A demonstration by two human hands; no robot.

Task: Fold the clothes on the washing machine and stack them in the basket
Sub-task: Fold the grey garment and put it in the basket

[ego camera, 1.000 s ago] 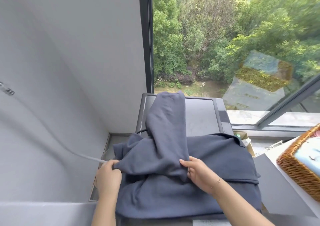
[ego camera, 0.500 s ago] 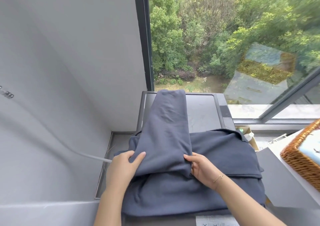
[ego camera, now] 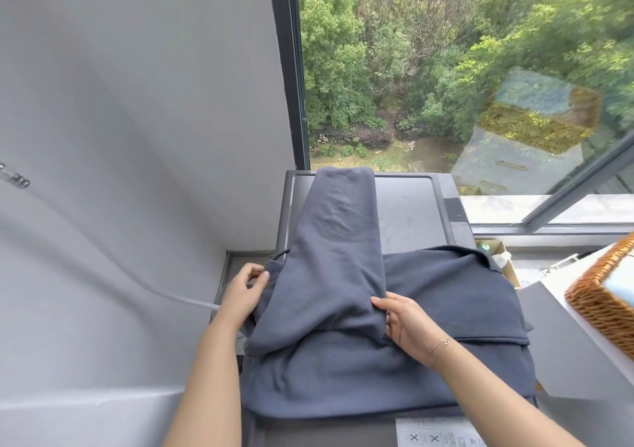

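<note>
Grey garment [ego camera: 394,350] lies on washer [ego camera: 411,206], one part folded back toward the window. Left hand [ego camera: 242,292] pinches its left edge. Right hand [ego camera: 406,328] flat, fingers straight, pressing the fold's right edge. Wicker basket [ego camera: 603,309] far right, blue cloth inside.

A plain grey wall [ego camera: 137,103] is seen on the left, crossed by a pale hose [ego camera: 103,268]. A dark-framed window [ego camera: 446,69] fills the far side, through which daylight, green trees [ego camera: 343,69] and a rooftop [ego camera: 514,158] below are seen.
</note>
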